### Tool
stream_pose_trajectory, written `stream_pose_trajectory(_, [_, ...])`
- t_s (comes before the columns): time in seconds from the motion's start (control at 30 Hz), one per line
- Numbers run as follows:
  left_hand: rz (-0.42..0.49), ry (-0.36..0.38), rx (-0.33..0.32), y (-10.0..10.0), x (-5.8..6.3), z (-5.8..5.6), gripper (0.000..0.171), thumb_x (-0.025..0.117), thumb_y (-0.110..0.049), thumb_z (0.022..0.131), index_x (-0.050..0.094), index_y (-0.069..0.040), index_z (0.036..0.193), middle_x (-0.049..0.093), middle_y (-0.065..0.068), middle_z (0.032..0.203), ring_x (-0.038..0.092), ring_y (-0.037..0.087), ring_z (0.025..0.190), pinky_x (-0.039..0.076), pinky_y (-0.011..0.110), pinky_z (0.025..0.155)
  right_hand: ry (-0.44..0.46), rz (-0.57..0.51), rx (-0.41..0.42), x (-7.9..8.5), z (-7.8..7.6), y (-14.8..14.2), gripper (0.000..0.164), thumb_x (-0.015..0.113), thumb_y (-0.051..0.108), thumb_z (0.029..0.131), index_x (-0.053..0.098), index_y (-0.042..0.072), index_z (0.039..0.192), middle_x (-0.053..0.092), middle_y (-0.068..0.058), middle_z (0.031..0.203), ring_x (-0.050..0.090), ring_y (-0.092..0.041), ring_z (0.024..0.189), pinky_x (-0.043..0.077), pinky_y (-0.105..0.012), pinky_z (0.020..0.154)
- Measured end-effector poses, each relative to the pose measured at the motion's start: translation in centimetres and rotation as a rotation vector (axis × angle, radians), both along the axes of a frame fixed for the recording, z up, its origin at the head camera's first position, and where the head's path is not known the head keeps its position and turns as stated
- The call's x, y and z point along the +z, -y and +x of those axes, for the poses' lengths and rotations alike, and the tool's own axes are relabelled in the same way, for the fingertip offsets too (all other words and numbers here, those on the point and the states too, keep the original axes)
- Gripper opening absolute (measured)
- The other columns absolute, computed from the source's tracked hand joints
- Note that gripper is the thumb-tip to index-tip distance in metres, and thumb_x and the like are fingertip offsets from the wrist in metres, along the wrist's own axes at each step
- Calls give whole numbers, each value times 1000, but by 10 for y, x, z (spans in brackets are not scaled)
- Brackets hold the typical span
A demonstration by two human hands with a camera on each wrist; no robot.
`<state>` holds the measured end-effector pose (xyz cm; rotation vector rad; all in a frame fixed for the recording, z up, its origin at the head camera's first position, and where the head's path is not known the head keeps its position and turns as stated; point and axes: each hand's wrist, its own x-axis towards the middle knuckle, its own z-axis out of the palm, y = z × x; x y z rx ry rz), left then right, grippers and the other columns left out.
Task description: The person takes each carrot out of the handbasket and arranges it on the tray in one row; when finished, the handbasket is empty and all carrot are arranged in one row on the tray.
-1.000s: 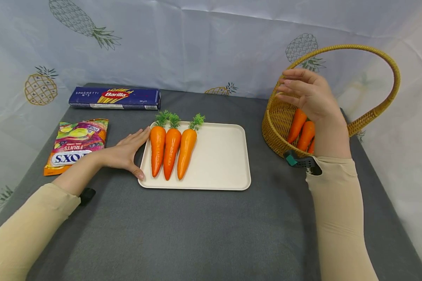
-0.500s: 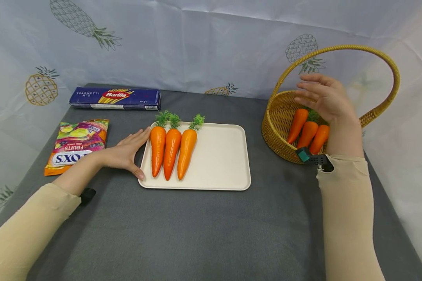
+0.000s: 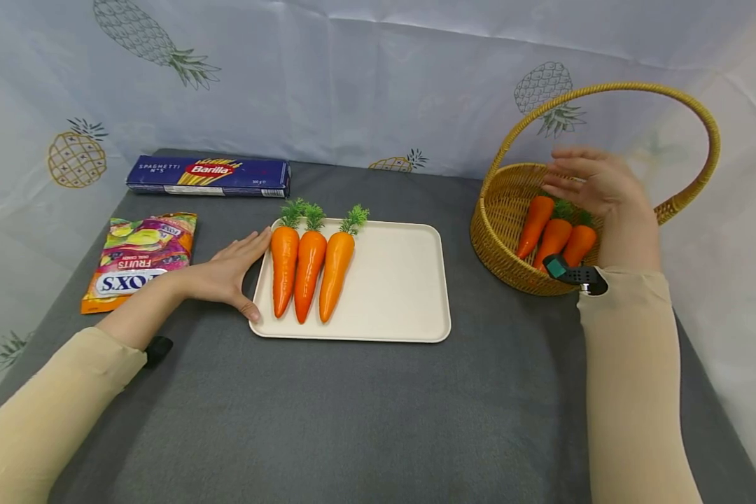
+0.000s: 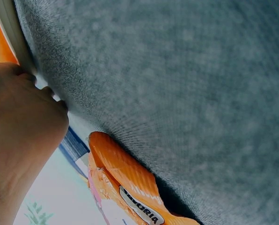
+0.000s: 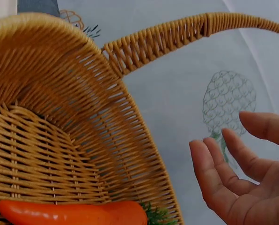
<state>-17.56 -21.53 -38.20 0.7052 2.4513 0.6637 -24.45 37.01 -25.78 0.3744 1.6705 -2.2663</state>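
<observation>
My left hand [image 3: 227, 275] rests with spread fingers against the left edge of a cream tray [image 3: 397, 294]; thumb and fingertips touch its rim. Three carrots with green tops lie side by side on the tray's left half: a left carrot [image 3: 283, 269], a middle carrot [image 3: 309, 273] and a right carrot [image 3: 337, 273]. Above the wicker basket [image 3: 494, 245] hovers my right hand [image 3: 601, 183], holding nothing, its fingers loosely bent and apart. Inside the basket lie three more carrots [image 3: 554, 239], their tops partly hidden by that hand. In the right wrist view one carrot [image 5: 78, 213] shows low in the basket.
A blue spaghetti box [image 3: 209, 176] lies at the table's back left. Nearer, a candy bag [image 3: 140, 259] lies beside my left forearm. The basket's tall arched handle [image 3: 633, 87] rises around my right hand. A pineapple-print cloth [image 3: 353, 84] hangs behind the grey table [image 3: 365, 413].
My right hand has moved to the right over the basket, uncovering more of the carrots in it. My left hand and the tray stay in place.
</observation>
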Motion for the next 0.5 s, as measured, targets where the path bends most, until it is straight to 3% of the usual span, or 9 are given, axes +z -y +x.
stream_pose_trajectory(0.4, [3,-2,14,1,-2,0,144,92,-45,61,-8,-9,159,-9,17,168,-10,45,154,-6,70,119,86,129,-5,-14,-10,-14,10,63,15,95,68,16,104,67,3,95,66,-14,88,59,-28,78])
stream_pose_trajectory(0.5, [2,0,15,1,-2,0,144,92,-45,61,-7,-9,159,-9,17,168,-10,45,154,-6,70,119,107,177,-7,-18,-11,-17,19,65,18,94,64,19,113,65,5,95,63,-13,92,58,-26,80])
